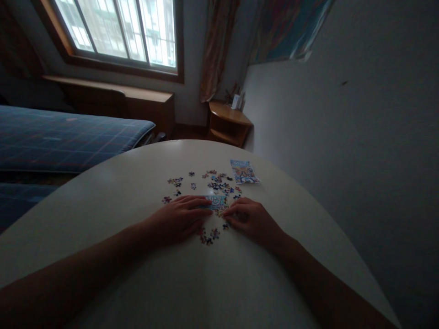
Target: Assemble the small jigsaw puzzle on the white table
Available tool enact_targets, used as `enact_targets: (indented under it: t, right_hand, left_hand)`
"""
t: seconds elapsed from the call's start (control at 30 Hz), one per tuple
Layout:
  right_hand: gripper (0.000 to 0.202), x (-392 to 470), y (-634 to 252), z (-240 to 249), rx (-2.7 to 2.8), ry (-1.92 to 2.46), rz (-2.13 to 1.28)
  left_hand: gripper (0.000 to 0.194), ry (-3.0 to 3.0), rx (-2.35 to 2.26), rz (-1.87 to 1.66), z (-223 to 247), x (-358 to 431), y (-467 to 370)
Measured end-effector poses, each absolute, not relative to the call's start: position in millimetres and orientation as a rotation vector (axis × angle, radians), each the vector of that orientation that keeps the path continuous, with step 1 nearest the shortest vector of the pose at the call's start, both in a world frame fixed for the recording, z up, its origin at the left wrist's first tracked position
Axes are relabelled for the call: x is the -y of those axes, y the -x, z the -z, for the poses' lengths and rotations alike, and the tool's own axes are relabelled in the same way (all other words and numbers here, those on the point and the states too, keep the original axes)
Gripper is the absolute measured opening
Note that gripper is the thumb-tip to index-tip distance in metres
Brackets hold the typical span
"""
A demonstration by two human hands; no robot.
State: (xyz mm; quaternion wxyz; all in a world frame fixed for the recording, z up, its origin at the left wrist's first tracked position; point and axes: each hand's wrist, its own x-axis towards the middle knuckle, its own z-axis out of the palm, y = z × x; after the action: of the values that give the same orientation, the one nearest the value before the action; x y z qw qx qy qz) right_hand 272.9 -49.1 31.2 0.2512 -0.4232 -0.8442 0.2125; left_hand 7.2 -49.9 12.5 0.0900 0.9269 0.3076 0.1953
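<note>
A partly joined jigsaw puzzle (216, 201) with a light blue upper part lies on the round white table (137, 278). My left hand (181, 217) rests over its left side, fingers stretched out and lying flat, hiding part of it. At the lower right edge of the puzzle, my right hand (248, 219) has thumb and forefinger pinched on a small yellowish puzzle piece (219, 213). Loose puzzle pieces (219, 183) are heaped just beyond the joined part. More pieces (208, 237) lie between my hands, nearer to me.
A creased printed picture sheet (244, 172) lies beyond the heap, to the right. Scattered pieces (175, 181) are at the left. Past the table stand a bed with a blue plaid mattress (68, 137), a corner cabinet (229, 114) and a white wall (360, 151).
</note>
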Motion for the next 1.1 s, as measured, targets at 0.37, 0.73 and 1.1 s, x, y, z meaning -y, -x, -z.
enact_targets:
  t: [0.37,0.73,1.1]
  right_hand:
    - [0.012,47.4,-275.4,-29.7,2.299,1.095,-0.637]
    - [0.018,45.3,-276.6,-30.0,2.301,1.100,-0.641]
    - [0.014,47.0,-274.5,-31.6,2.285,1.161,-0.630]
  left_hand:
    - [0.031,-2.762,-0.914,-0.586,-13.2,50.3,-6.8]
    - [0.040,-2.810,-0.915,-0.492,-12.3,49.6,-4.8]
    - [0.044,-2.845,-0.906,-0.392,-17.1,50.4,-5.1]
